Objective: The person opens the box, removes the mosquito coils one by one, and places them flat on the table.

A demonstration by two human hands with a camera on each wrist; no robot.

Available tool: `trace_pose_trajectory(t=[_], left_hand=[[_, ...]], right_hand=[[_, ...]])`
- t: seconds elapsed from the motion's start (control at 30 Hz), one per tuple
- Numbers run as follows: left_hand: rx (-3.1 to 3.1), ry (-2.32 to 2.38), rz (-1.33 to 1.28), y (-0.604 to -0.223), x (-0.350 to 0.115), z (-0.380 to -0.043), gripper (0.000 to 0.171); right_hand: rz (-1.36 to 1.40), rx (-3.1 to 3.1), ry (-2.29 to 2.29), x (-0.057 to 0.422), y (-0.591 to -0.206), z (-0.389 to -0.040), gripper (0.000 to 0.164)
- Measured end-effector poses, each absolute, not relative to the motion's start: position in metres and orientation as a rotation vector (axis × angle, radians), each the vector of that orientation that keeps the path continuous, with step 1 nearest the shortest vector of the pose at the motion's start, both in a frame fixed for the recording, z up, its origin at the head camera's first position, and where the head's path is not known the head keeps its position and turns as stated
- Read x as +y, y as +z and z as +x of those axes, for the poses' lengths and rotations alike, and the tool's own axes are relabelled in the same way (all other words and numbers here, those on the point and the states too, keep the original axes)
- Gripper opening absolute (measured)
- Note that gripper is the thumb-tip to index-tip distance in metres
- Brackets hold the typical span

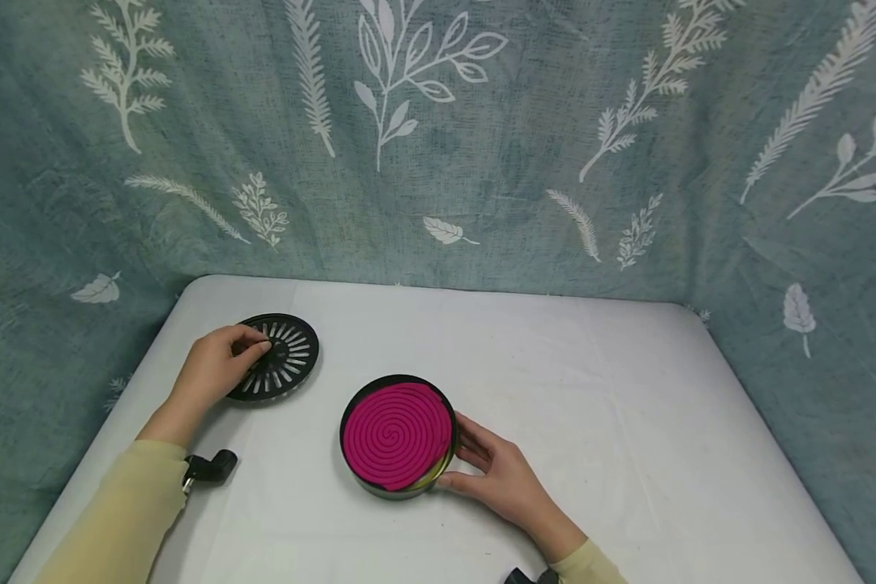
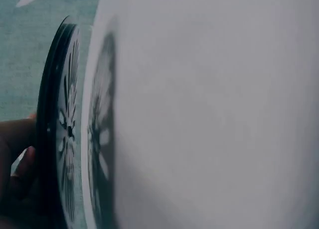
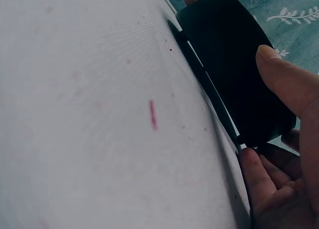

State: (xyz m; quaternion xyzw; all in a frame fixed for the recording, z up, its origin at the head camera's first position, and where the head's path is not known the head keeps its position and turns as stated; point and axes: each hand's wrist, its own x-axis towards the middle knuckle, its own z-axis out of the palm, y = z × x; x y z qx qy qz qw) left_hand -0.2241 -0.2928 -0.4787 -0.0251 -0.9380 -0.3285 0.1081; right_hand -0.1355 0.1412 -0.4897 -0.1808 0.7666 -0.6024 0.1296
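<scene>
In the head view, my left hand (image 1: 215,369) pinches the middle of a black slotted round lid (image 1: 304,354) at the left of the table. The left wrist view shows this lid (image 2: 47,109) edge-on, raised a little above its shadow on the white surface. A round black mosquito coil tin (image 1: 388,490) stands near the middle, holding a pink spiral mosquito coil (image 1: 394,434). My right hand (image 1: 500,470) grips the tin's right side. In the right wrist view, the thumb lies against the dark wall of the tin (image 3: 224,64), and the other fingers are curled at its lower edge.
A white cloth covers the table (image 1: 555,389). Green fabric with white leaf prints (image 1: 438,122) hangs behind and at both sides. A short pink fragment (image 3: 153,115) and several small specks lie on the cloth in the right wrist view.
</scene>
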Motion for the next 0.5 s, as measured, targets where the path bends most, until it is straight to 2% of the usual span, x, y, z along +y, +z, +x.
trace_pose_trajectory(t=[0.5], left_hand=[[-2.853, -0.943, -0.044, -0.4851, -0.3016, -0.2287, 0.022]], right_hand=[[-0.508, 2.227, -1.749, 0.1403, -0.4889, -0.1361, 0.088]])
